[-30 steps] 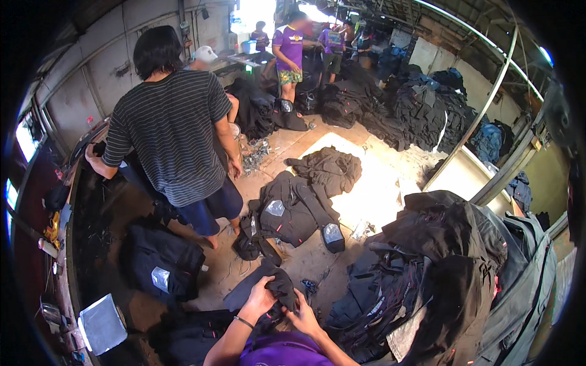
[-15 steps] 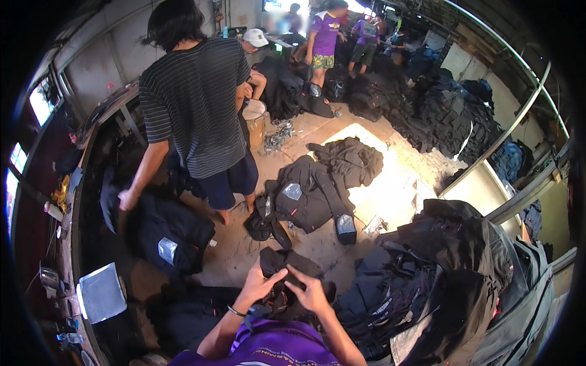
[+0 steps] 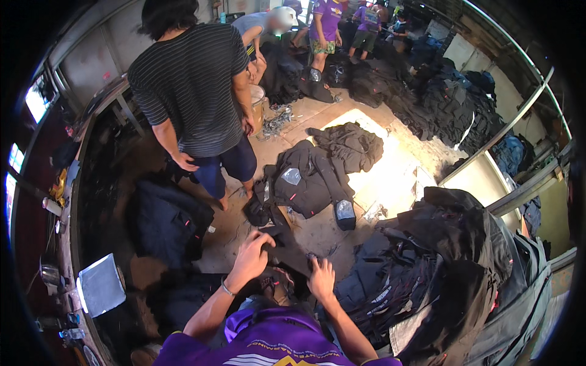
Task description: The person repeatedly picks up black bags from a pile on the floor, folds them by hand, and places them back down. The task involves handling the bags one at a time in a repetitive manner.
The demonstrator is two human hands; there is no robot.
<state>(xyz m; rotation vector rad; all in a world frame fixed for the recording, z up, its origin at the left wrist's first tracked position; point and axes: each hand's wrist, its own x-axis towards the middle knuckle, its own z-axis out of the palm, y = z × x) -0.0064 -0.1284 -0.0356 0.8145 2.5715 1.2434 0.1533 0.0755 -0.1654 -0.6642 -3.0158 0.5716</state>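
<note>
My left hand (image 3: 249, 258) is closed on the upper left side of a piece of black cloth (image 3: 289, 251), with its index finger bent over the edge. Lower on the other side, my right hand (image 3: 321, 279) grips the same cloth, thumb against it. The cloth is stretched between both hands in front of my body; whether it is part of a garment I cannot tell. Beyond it on the floor lie black garments (image 3: 310, 183) with silvery patches. A dark heap of clothes (image 3: 390, 280) stands close to my right hand.
A person in a striped shirt (image 3: 198, 91) stands ahead on the left, beside a black garment pile (image 3: 168, 216). Farther back, a person in a white cap (image 3: 253, 30) bends near a drum (image 3: 257, 110). Large clothes heaps (image 3: 452, 110) line the far right. A grey board (image 3: 102, 287) leans at left.
My hands have moved apart, spreading the cloth that was bunched between them. The striped-shirt person's left hand has let go of a dark piece, and the pile's silvery patch is covered. The capped person has risen.
</note>
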